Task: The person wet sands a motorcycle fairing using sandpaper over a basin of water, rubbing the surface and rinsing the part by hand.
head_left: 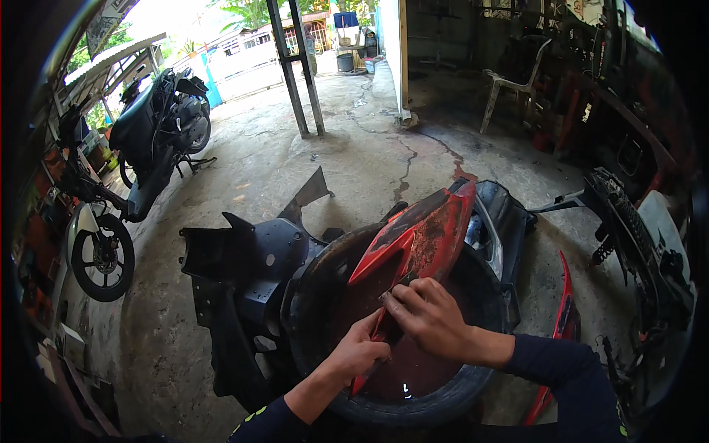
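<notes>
Head view, single: left camera of a head-worn fisheye pair. Scene is viewed from above, forward and downward; left hand (356, 348), right hand (430, 313) and black basin (436, 408) are framed close, concrete floor (354, 166) beyond; straight edges are bent toward the rim.

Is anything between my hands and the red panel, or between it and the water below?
Nothing visible separates your left hand from the red panel: it grips the lower part. Your right hand is at the panel too; something dark shows beside it, too unclear to identify. I see nothing between panel and reddish water.
</notes>
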The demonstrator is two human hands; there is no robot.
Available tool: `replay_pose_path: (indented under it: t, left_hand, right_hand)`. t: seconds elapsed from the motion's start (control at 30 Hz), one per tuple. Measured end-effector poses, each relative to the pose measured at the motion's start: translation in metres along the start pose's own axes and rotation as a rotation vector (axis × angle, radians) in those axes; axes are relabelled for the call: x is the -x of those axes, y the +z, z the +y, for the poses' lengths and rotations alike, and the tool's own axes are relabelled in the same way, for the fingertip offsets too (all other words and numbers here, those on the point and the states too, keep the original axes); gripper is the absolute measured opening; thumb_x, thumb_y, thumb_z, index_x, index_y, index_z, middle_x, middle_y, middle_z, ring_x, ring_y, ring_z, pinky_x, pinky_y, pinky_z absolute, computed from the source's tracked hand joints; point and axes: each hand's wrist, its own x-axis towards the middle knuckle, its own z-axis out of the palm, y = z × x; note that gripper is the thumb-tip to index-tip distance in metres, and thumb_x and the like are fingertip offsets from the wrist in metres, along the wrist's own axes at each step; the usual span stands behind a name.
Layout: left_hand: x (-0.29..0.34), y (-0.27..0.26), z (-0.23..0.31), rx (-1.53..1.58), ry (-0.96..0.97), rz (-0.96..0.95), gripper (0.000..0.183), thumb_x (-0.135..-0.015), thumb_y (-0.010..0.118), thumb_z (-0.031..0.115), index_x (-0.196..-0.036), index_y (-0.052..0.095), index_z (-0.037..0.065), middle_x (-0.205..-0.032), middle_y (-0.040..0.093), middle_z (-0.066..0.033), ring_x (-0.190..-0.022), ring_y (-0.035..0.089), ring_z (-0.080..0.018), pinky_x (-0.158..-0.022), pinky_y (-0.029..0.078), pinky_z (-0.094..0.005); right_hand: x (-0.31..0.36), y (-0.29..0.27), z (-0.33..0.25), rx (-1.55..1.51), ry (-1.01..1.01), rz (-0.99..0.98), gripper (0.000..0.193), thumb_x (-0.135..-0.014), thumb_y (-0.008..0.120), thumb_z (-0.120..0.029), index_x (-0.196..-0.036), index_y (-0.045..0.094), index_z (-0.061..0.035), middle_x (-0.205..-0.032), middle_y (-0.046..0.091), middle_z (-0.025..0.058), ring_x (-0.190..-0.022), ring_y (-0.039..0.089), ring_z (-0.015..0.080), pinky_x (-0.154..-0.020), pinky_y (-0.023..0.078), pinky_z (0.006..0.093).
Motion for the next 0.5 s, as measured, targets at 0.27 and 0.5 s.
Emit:
replay_pose_path:
  t: [0.27, 0.5]
  left_hand:
    - [-0.001, -0.003, -0.006, 0.013, 0.001, -0.011, 0.079, -0.074, 0.051, -0.013, -0.150, 0.045, 0.006, -0.107, 0.064, -0.0017, -0.084, 0.063, -0.0079, -0.075, 0.057, -0.0272]
    - [-0.002, -0.006, -0.004, 0.009, 0.017, -0.033, 0.077, -0.074, 0.051, -0.012, -0.149, 0.046, 0.005, -0.109, 0.063, -0.0023, -0.084, 0.062, -0.0091, -0.075, 0.058, -0.0279]
  right_hand:
    - [0.001, 0.001, 0.008, 0.048, 0.046, -0.056, 0.040, -0.079, 0.062, -0.011, -0.115, 0.065, 0.0034, -0.104, 0.060, 0.0110, -0.100, 0.057, 0.0280, -0.089, 0.048, 0.0412]
    - [-0.002, 0.001, 0.004, 0.051, -0.029, -0.059, 0.038, -0.079, 0.061, -0.012, -0.114, 0.066, 0.0037, -0.105, 0.061, 0.0118, -0.101, 0.058, 0.0281, -0.088, 0.049, 0.0413]
